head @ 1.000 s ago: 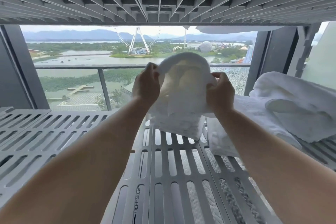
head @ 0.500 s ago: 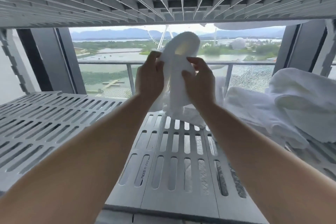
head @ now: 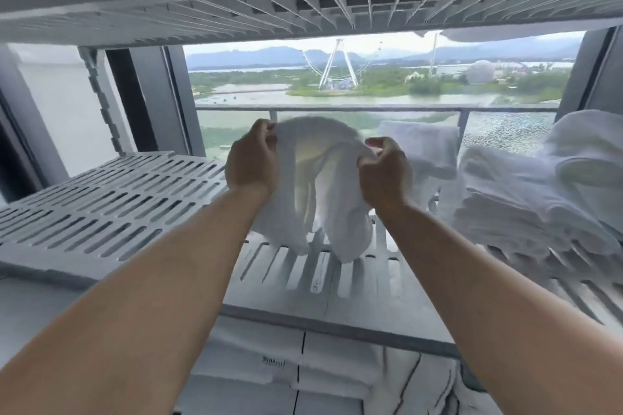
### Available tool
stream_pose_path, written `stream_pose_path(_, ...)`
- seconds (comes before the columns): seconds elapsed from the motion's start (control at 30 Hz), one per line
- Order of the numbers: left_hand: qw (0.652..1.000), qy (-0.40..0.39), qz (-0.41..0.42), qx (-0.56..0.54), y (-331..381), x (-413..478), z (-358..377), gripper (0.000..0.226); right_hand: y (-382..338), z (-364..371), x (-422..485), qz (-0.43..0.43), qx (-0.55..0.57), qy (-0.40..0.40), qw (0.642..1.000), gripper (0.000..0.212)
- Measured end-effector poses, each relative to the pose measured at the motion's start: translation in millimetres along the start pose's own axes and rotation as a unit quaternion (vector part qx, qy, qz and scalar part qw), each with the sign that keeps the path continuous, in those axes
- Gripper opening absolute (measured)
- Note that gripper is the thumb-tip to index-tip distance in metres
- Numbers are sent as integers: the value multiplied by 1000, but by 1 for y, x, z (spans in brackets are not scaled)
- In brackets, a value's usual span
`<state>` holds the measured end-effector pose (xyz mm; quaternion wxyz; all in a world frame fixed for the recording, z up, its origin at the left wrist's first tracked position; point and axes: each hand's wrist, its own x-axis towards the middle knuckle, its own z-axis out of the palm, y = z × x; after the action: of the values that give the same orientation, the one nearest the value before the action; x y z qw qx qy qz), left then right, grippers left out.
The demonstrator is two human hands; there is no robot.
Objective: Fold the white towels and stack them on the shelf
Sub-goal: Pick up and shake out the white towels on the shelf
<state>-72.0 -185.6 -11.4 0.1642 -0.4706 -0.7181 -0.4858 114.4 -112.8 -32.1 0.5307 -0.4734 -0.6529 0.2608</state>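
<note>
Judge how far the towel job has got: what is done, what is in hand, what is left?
Done: folded towels lie stacked at the right of the shelf. In hand: the left hand and right hand pinch one unfolded towel, which hangs between them. Left: fold and stack it, and probably the rumpled towel on the pile.

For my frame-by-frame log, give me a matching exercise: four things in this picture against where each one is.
Things:
1 held towel
2 towel heap
3 folded towels
4 Ferris wheel

Places:
A outside the window
B right side of the slotted shelf
C level below that shelf
D hanging from the left hand and right hand

Pairs: 1-D, 2-B, 3-C, 4-A
</note>
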Motion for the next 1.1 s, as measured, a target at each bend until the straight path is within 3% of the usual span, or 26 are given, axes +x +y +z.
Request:
stream_pose_path(0.1, 1000, 21, 3, -4, -20, 7, -13, 22, -1, 14, -15, 39, 2, 38, 999, 33)
stream_pose_path(0.27, 994, 92, 25, 45, -55, 20, -34, 22, -20, 38, -39, -3, 12, 109, 994, 18)
stream_pose_path(0.33, 995, 15, 22, 96, -77, 20, -32, 27, -19, 45, -50, 14, -12, 95, 995, 19)
stream_pose_path(0.43, 958, -219, 21, 185, -104, 7, -22, 37, -7, 54, -67, 82, -122, -20, 989, 33)
stream_pose_path(0.5, 919, -356, -15, 168, -113, -2, -19, 42, -1, 56, -78, 109, -171, -88, 975, 34)
stream_pose_path(0.57, 903, -405, -30, 140, -115, -3, -20, 46, -1, 58, -86, 113, -195, -116, 967, 32)
stream_pose_path(0.7, 911, -391, 1, 129, -115, 1, -24, 57, -5, 62, -94, 116, -218, -146, 958, 34)
stream_pose_path(0.8, 924, -346, 73, 142, -110, -5, -27, 72, -4, 61, -94, 115, -192, -118, 967, 41)
stream_pose_path(0.97, 943, -262, 191, 78, -90, -13, -21, 68, -5, 57, -92, 109, -130, -34, 985, 46)
stream_pose_path(1.1, 943, -257, 206, 49, -79, -15, -13, 67, -8, 50, -95, 133, -42, -17, 990, 41)
